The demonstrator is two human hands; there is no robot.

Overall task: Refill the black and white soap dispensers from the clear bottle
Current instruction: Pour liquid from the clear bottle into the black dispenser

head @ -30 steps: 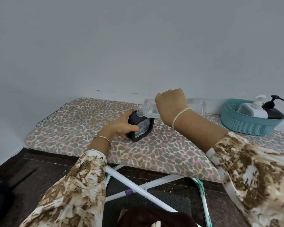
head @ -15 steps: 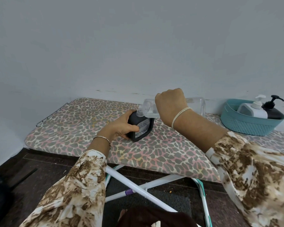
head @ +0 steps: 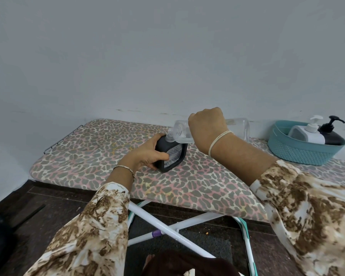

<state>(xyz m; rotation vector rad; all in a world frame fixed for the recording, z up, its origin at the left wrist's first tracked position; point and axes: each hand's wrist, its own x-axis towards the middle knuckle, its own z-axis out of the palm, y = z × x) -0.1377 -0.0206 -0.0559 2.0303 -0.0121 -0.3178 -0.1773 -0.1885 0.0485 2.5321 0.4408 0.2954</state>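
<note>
Left hand [head: 147, 154] grips the black square bottle [head: 173, 156] from its left side, thumb on the near face, fingers wrapped behind. The bottle stands on the leopard-print ironing board [head: 88, 152], about mid-board, tilted slightly toward the left hand, with no pump on its neck. A silvery label shows on the near face.

Right hand [head: 206, 126] is closed in a fist around the clear bottle [head: 179, 130], knuckles up, a pale band at the wrist. The clear bottle lies nearly horizontal above the black one, its base pointing right toward the wall and its neck pointing left and down. The clear neck meets the black bottle's open mouth. The necks look touching, but at this angle I cannot tell for sure, and no stream of liquid can be made out. A little clear liquid seems to sit along the lower side of the clear bottle.

Teal woven basket [head: 299, 154] sits on the far right end of the board, well apart from both hands. In it are a white pump dispenser [head: 309, 134] on the left and a black pump dispenser [head: 334, 137] on the right, side by side and leaning, both with pumps on.

Both sleeves are brown-and-cream print. White crossed board legs [head: 167, 230] show below, over a dark floor [head: 48, 206]. A plain grey wall [head: 167, 56] is behind.
</note>
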